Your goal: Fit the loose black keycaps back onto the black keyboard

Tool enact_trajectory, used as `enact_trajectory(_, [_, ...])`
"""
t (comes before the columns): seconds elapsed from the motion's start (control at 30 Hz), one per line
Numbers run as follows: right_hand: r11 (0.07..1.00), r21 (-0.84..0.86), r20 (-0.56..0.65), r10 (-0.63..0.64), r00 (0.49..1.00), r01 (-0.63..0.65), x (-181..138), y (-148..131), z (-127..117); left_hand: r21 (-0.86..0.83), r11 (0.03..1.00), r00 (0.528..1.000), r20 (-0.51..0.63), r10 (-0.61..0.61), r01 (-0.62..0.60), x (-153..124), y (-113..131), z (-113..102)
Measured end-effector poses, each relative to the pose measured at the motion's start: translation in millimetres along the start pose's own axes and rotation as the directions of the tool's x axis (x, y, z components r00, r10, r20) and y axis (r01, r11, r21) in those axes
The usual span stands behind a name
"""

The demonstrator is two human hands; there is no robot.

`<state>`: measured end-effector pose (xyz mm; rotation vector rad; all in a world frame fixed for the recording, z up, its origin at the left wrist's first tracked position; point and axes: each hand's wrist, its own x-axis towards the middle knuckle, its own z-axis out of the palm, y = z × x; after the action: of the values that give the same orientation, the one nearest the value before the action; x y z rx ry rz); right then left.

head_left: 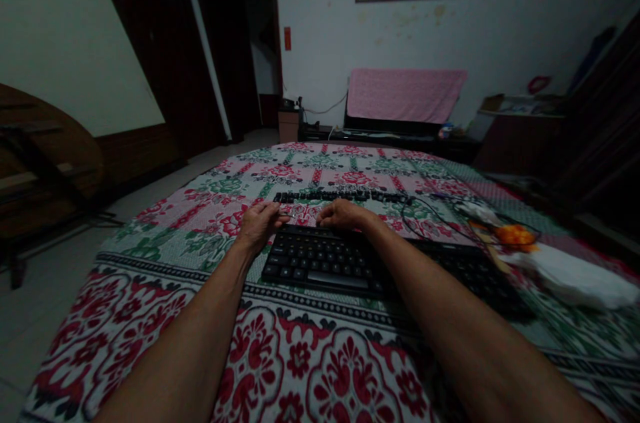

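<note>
A black keyboard [325, 261] lies on the patterned tablecloth in front of me, its right part running beneath my right forearm. At its far left corner is my left hand [259, 221], the fingers pinched together; a small thin thing seems to poke out at the fingertips, too dim to name. My right hand [344, 215] is bent over the keyboard's far edge with its fingers curled in, and what they hold, if anything, is hidden. Beyond both hands stretches a row of loose black keycaps [325, 195].
A black cable [425, 206] loops at the right of the keycaps. Farther right lie an orange item [515, 236] and a white plastic bag [583, 276]. The flowered tablecloth [300, 349] covers the table. A pink cloth [405, 95] hangs over a screen at the wall.
</note>
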<state>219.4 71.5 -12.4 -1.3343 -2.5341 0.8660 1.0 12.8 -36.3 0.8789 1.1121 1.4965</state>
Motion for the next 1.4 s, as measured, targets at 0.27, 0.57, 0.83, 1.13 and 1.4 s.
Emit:
enact_trajectory(0.27, [0.988, -0.143, -0.113, 0.036, 0.993, -0.053, -5.7, -15.1, 1.2, -0.015, 1.0, 1.0, 0.017, 0.008, -0.008, 3.3, -3.4, -2.3])
enact_trajectory(0.57, [0.999, -0.047, -0.062, 0.003, 0.998, -0.006, -2.0, -3.4, 1.0, -0.021, 1.0, 1.0, 0.022, 0.0, 0.001, -0.6, -0.3, -0.6])
enact_trajectory(0.83, [1.0, -0.009, -0.077, 0.015, 0.997, -0.015, 0.6, -0.8, 2.2, -0.015, 1.0, 1.0, 0.022, 0.005, -0.005, -0.4, -0.7, -0.5])
enact_trajectory(1.13, [0.993, -0.109, -0.054, 0.038, 0.998, -0.044, 5.0, -7.6, 3.4, -0.032, 0.999, 1.0, 0.016, -0.005, 0.005, -1.5, 0.9, 0.4])
enact_trajectory(1.4, [0.984, -0.17, -0.047, 0.038, 0.998, -0.045, 15.1, -14.3, -1.4, -0.053, 0.998, 0.999, -0.025, 0.026, -0.027, -0.1, -1.2, 1.3])
